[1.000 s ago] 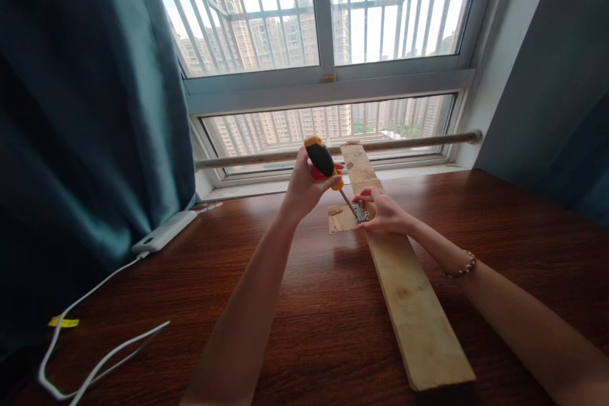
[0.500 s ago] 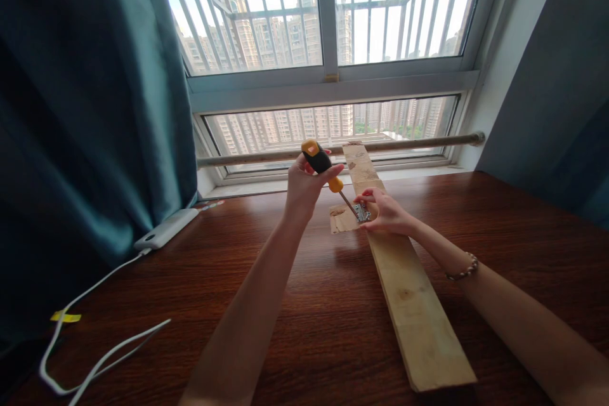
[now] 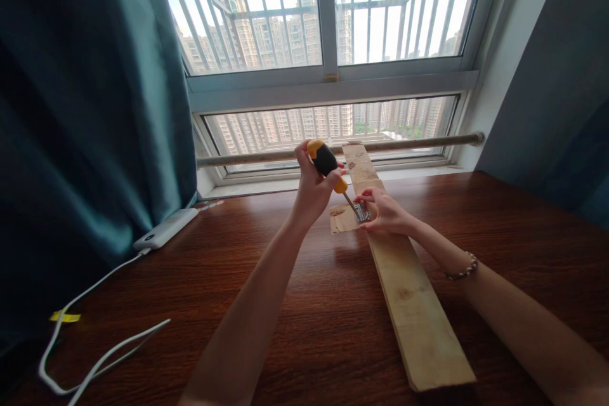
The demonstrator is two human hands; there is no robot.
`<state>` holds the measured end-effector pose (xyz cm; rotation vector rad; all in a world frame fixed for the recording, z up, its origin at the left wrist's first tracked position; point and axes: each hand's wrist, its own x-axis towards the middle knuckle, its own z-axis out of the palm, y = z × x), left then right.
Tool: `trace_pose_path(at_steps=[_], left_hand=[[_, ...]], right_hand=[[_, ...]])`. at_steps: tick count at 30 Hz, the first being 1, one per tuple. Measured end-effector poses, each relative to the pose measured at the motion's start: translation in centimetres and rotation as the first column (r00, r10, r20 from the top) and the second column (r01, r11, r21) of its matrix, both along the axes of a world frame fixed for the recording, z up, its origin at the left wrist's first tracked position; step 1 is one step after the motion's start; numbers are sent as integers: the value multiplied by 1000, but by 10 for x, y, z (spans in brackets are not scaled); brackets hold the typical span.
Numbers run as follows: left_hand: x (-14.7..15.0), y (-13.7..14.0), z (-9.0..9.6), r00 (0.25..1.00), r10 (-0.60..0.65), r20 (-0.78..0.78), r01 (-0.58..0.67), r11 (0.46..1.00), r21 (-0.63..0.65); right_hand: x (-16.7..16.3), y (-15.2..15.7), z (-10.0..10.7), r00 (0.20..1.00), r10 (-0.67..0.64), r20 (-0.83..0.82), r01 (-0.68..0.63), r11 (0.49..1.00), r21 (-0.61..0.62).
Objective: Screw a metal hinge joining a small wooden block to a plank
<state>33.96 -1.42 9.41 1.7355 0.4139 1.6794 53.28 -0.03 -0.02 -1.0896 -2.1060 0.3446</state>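
Observation:
My left hand [image 3: 311, 187] is closed round the yellow and black handle of a screwdriver [image 3: 325, 158], which tilts down to the right. Its tip meets a small silver metal fitting [image 3: 361, 212], whose exact kind is too small to make out. Thumb and fingers of my right hand [image 3: 386, 211] bracket that fitting from the right and hold it in place. Under the fitting lie a long pale wooden board [image 3: 413, 304] and a short wood piece [image 3: 342, 221] that sticks out to the board's left.
The long board runs across the brown table [image 3: 314, 330] towards a window with a metal rail [image 3: 419, 144]. At left, a white power bank [image 3: 166, 230] with a white cable [image 3: 102, 279] lies by a blue curtain [image 3: 95, 108]. A yellow strip [image 3: 65, 317] is near the cable.
My left hand and the screwdriver handle have shifted slightly to the right, and the handle has turned a little. My right hand, the fitting and the board stay where they were.

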Motion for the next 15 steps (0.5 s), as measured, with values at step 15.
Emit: trace_pose_path(at_steps=[15], left_hand=[[-8,0,3,921,377,-98,-362,921,146]], right_hand=[[-1,-2,1,1000,-23,13,22,999,37]])
